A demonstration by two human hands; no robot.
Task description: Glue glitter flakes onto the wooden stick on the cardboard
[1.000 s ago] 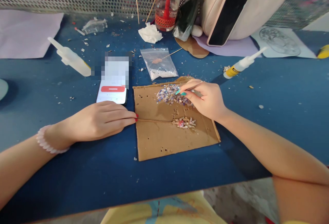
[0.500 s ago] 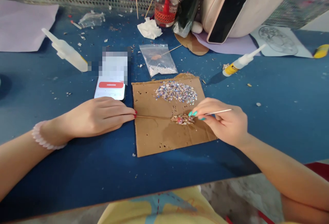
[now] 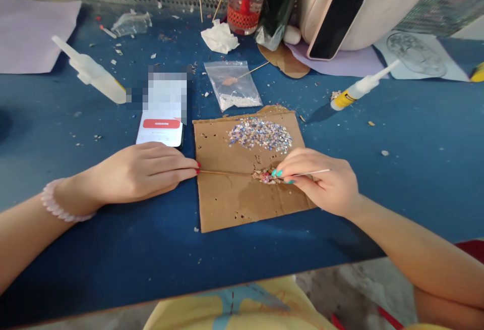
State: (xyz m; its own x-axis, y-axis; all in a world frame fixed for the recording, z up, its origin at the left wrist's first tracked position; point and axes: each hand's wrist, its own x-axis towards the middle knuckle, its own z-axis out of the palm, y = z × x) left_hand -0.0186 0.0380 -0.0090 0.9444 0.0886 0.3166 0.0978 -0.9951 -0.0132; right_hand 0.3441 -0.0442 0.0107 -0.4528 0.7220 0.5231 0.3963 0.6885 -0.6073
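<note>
My left hand [image 3: 151,172] is closed in a pinch on the left end of a thin brown stick [image 3: 227,172], at the cardboard's left edge. The stick's other end carries a small piece crusted with coloured chips [image 3: 260,175]. Over that piece, my right hand [image 3: 321,176] pinches a thin pale stick [image 3: 312,172], its tip hidden by my fingers at the chips. Both lie above a square of brown cardboard [image 3: 227,204]. A heap of shiny blue, white and pink chips [image 3: 260,134] is spread near the cardboard's far edge.
A lit phone [image 3: 161,128] lies beyond my left hand. Glue bottles stand or lie at left [image 3: 91,75] and right [image 3: 355,93]. Behind the cardboard are a zip bag [image 3: 234,88], crumpled tissue [image 3: 219,37], a jar [image 3: 245,12], and a dark phone [image 3: 344,14] against a pale bag [image 3: 401,7].
My right hand has shifted slightly left, with its fingertips further over the chip-covered piece. My left hand keeps its pinch on the brown stick. The view has moved a little.
</note>
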